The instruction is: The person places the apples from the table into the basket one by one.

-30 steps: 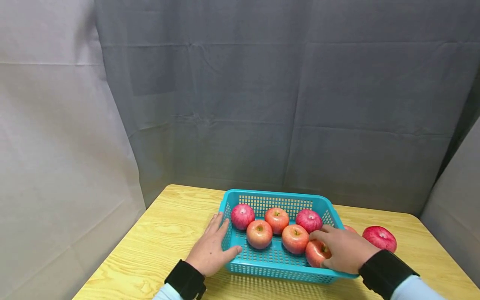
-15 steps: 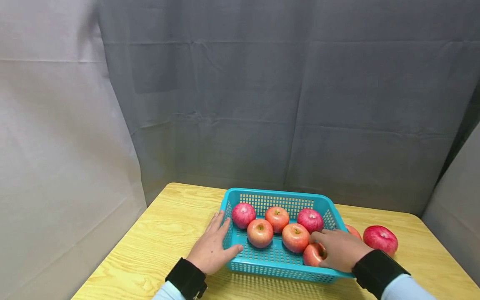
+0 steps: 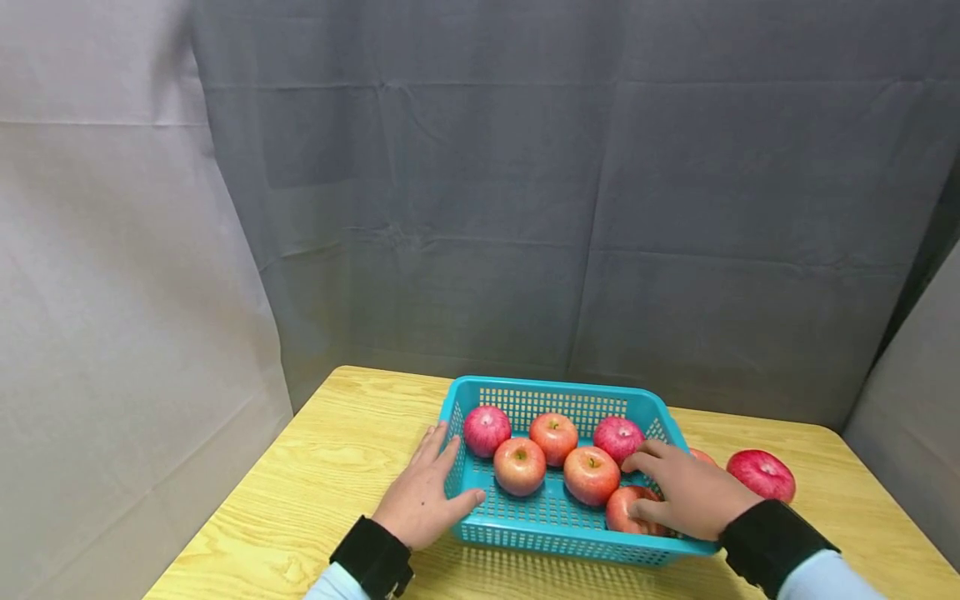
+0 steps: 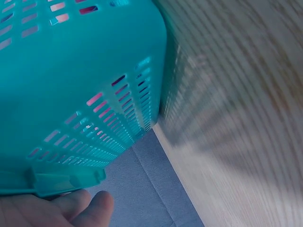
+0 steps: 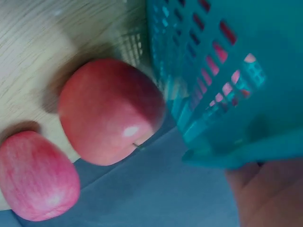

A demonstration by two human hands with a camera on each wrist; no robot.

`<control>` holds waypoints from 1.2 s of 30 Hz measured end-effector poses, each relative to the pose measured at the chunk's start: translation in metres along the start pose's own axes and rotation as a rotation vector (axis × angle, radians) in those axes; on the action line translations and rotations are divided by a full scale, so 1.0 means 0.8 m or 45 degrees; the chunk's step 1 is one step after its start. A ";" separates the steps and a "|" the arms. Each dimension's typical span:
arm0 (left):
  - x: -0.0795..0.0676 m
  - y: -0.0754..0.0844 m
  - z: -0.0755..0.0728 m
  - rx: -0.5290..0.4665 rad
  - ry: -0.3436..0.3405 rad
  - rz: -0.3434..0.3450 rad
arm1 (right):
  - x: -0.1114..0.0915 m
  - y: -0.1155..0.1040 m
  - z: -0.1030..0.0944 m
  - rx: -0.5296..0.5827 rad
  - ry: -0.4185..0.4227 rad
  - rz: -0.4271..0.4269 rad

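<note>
A turquoise plastic basket [image 3: 555, 542] stands on the table with several red apples inside. My left hand [image 3: 423, 504] rests on its left rim, fingers straight along the side and thumb over the near corner. In the left wrist view, the fingertips [image 4: 97, 208] show at the basket's rim. My right hand [image 3: 693, 492] reaches over the right rim. Its fingers are spread apart, with the thumb across the top of an apple [image 3: 622, 508] in the near right corner. The index finger is close to a darker apple [image 3: 617, 437] behind.
Outside the basket's right wall, two more apples lie on the wooden table [image 3: 300, 508]: an orange-red apple [image 5: 111, 111], mostly hidden in the head view, and a deep-red apple [image 3: 761, 475]. A grey cloth [image 3: 480, 208] hangs behind the table.
My right hand has loosened from the near-right apple and its fingers have spread. That apple has shifted slightly left within the basket. My left hand has stayed in place.
</note>
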State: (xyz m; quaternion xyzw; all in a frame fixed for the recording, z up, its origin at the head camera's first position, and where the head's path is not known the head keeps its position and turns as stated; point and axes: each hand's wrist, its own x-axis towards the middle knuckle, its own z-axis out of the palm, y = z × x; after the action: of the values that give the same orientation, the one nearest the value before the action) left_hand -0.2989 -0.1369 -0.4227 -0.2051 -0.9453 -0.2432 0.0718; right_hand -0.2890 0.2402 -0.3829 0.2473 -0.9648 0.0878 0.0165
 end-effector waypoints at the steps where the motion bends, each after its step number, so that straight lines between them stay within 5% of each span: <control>1: 0.000 0.000 0.000 0.001 0.000 -0.001 | 0.000 0.003 -0.001 -0.010 0.023 0.007; 13: -0.002 -0.001 0.001 0.000 -0.012 -0.003 | -0.014 0.059 -0.021 0.053 0.147 0.197; 19: -0.001 0.000 0.000 0.006 -0.005 0.003 | -0.022 0.084 -0.017 -0.010 0.099 0.328; 36: 0.000 0.001 0.000 -0.003 -0.018 -0.011 | -0.020 0.093 0.023 -0.015 -0.015 0.410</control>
State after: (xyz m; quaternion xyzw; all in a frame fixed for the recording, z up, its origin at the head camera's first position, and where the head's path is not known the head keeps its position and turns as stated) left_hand -0.2984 -0.1368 -0.4223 -0.2030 -0.9463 -0.2432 0.0637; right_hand -0.3106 0.3090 -0.4143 0.0897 -0.9926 0.0823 -0.0021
